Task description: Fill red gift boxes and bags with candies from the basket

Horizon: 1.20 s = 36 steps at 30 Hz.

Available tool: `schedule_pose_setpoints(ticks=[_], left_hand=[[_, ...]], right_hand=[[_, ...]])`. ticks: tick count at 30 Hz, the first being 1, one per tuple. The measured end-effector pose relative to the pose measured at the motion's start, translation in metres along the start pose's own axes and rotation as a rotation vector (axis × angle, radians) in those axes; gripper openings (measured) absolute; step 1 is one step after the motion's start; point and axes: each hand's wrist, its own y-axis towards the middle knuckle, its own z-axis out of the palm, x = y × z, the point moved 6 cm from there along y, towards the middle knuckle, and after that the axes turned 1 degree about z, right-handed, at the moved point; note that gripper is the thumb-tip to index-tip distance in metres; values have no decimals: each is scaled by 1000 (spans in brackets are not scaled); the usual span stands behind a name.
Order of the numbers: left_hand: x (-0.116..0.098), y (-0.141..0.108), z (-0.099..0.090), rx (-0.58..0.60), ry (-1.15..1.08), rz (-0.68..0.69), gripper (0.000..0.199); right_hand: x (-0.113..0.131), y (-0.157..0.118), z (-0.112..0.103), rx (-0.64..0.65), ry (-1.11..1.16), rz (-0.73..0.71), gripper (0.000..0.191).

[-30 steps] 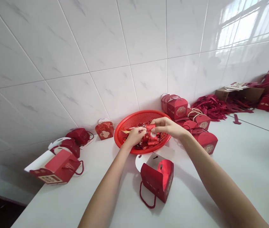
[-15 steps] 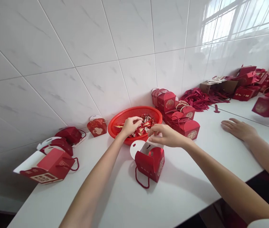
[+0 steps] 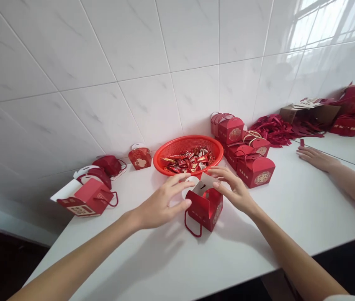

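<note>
In front of me a red gift box [image 3: 204, 211] stands on the white table with its top flaps up and a red cord handle hanging at its front. My left hand [image 3: 163, 202] is at the box's left side, fingers spread, with nothing in it. On the other side my right hand [image 3: 232, 190] curves over the box's right flap, fingers apart; whether it touches the flap I cannot tell. Just behind the box sits a red plastic basket [image 3: 161, 167] holding wrapped candies [image 3: 193, 161].
Closed red boxes [image 3: 255, 169] are stacked right of the basket. Other boxes [image 3: 86, 196] lie at the left, near a small upright box [image 3: 140, 157]. Further right are red ribbons [image 3: 271, 130], a cardboard box [image 3: 325, 113] and another person's hand [image 3: 317, 159] on the table. A tiled wall rises behind.
My left hand has come back from the basket to the box's left side and spread its fingers. My right hand has lowered to the box's right flap. The view has shifted left.
</note>
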Motion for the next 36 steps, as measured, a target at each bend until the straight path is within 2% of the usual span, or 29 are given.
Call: schedule_pose_setpoints(ticks=[3, 6, 9, 13, 16, 18, 22, 28, 30, 32, 34, 36], left_hand=[[-2, -21, 14, -9, 61, 24, 42], [2, -27, 24, -82, 68, 33, 47], [6, -27, 31, -146, 64, 41, 46], [12, -27, 39, -184, 55, 3, 39], [13, -28, 43, -203, 57, -35, 36], [14, -27, 45, -228, 58, -62, 35], [19, -28, 47, -307, 45, -130, 38], [22, -33, 43, -406, 30, -171, 61], [17, -33, 42, -413, 11, -107, 59], [9, -33, 44, -397, -2, -14, 54], [1, -32, 47, -349, -8, 55, 49], [-2, -32, 51, -284, -20, 76, 44]], right_hand=[[5, -6, 3, 33, -42, -32, 29], [4, -9, 7, 121, -27, 21, 26], [-3, -10, 6, 156, 87, 108, 31], [-13, -13, 2, 120, 330, 245, 33], [-14, -16, 5, 180, 467, 304, 37], [-8, -16, 8, 249, 485, 266, 36], [1, -19, 13, 389, 413, 177, 22], [4, -23, 19, 478, 243, 93, 48], [3, -23, 22, 446, 220, 73, 47], [1, -23, 22, 351, 194, 44, 45], [-2, -23, 23, 258, 140, 20, 44], [-7, -22, 26, 222, 71, 12, 46]])
